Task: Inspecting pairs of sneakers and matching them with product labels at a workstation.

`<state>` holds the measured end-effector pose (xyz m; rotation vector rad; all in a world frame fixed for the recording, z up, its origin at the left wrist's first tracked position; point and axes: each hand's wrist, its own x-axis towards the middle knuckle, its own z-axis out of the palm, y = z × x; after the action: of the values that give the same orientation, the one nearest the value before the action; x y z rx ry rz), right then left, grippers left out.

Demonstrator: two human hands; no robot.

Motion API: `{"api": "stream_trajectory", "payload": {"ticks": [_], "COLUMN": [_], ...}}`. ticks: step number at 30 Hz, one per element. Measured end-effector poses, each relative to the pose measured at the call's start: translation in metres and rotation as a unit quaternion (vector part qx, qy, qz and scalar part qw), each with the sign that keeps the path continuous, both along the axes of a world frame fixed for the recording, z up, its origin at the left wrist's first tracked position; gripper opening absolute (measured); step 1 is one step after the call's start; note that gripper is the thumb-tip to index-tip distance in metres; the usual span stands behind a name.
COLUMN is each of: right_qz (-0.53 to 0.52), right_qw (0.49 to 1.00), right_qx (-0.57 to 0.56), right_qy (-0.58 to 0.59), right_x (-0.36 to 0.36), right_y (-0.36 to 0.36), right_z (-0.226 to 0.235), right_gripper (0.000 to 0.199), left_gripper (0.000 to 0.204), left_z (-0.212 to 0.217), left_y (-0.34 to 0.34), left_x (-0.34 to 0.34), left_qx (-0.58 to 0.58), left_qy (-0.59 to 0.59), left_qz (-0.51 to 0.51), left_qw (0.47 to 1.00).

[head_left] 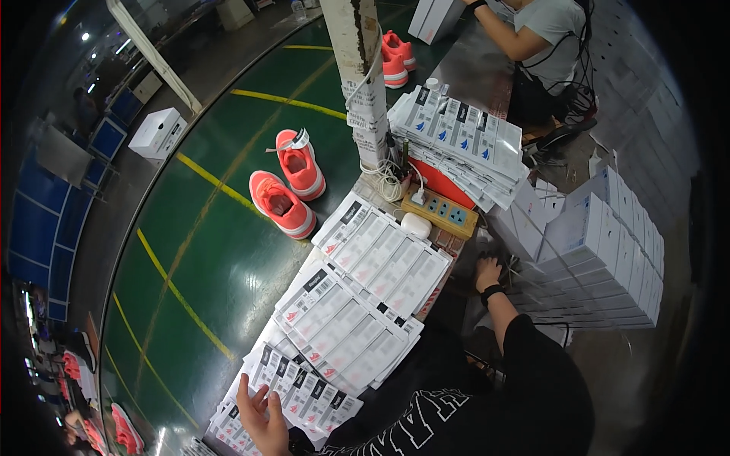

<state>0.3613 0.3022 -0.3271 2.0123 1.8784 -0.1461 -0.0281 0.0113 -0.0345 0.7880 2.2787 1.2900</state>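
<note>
My left hand [264, 424] is held over a stack of white label sheets [318, 397] at the table's near edge, its fingers apart and nothing in them. Two further stacks of printed label sheets, one in the middle [338, 323] and one farther back [388, 254], lie beyond it. Out to the right, off the table's edge, my right hand [487, 275] reaches down beside strapped white shoeboxes [601, 235]. Its fingers look spread, and I see nothing held. A black band is on the right wrist.
A pair of coral sneakers [281, 204] stands on the green tabletop [205, 266] with yellow lines. A yellow power strip [439, 213], a white earbud case [416, 226] and bagged label sheets [464, 137] lie by a pillar [357, 76]. A co-worker [544, 42] sits at far right.
</note>
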Motion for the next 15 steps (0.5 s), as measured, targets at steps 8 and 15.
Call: {"api": "stream_trajectory", "payload": {"ticks": [8,15], "right_qz": [0.142,0.479], "right_qw": [0.798,0.302], "right_qx": [-0.373,-0.325], "right_qy": [0.452,0.757], "right_x": [-0.044,-0.107], "right_y": [-0.038,-0.03], "right_z": [0.187,0.373], "right_gripper": [0.033,0.035], "left_gripper": [0.035,0.024], "left_z": [0.061,0.135], "left_y": [0.02,0.035], "left_x": [0.014,-0.002], "left_qx": [-0.002,0.205], "left_qy": [-0.01,0.09], "left_qz": [-0.12,-0.391], "left_qw": [0.993,0.893]}}
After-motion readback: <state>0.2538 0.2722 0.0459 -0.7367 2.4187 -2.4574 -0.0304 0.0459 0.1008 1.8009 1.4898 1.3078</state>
